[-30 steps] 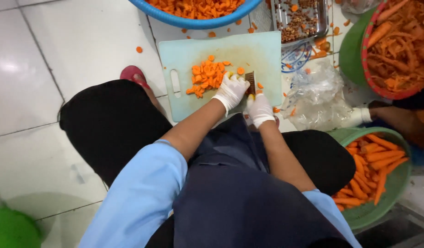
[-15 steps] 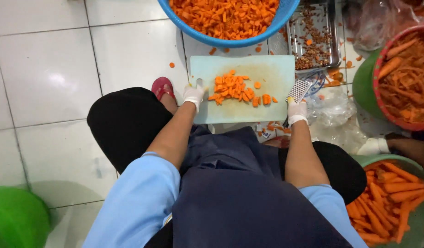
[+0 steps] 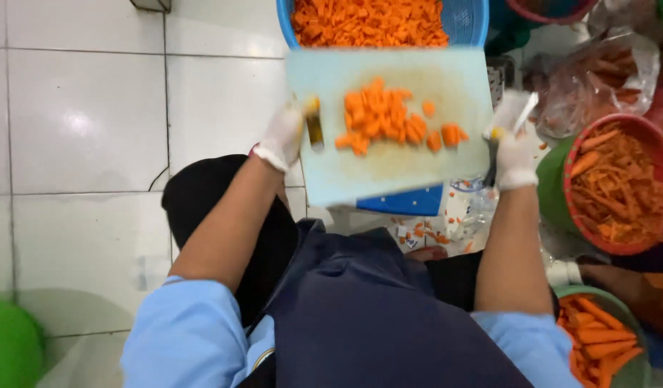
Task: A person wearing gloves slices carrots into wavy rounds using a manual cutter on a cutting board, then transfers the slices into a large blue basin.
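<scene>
Both my hands wear white gloves and hold up a pale green cutting board (image 3: 389, 172) by its sides. My left hand (image 3: 283, 136) grips the left edge, thumb on top. My right hand (image 3: 515, 147) grips the right edge together with a knife (image 3: 524, 111), whose blade sticks up past the fingers. A heap of chopped carrot pieces (image 3: 385, 118) lies on the board's far half. The board's far edge sits just under the rim of a blue basin (image 3: 468, 18) full of chopped carrot.
At the right stands a red basket (image 3: 570, 162) of carrot strips inside a green tub, with a plastic bag (image 3: 608, 61) behind it. A green bowl of whole carrots (image 3: 597, 338) is at lower right, another person's hand (image 3: 612, 280) beside it. White floor tiles at the left.
The board has come up off the floor and moved toward the blue basin. My hands went from chopping on it to gripping its two sides.
</scene>
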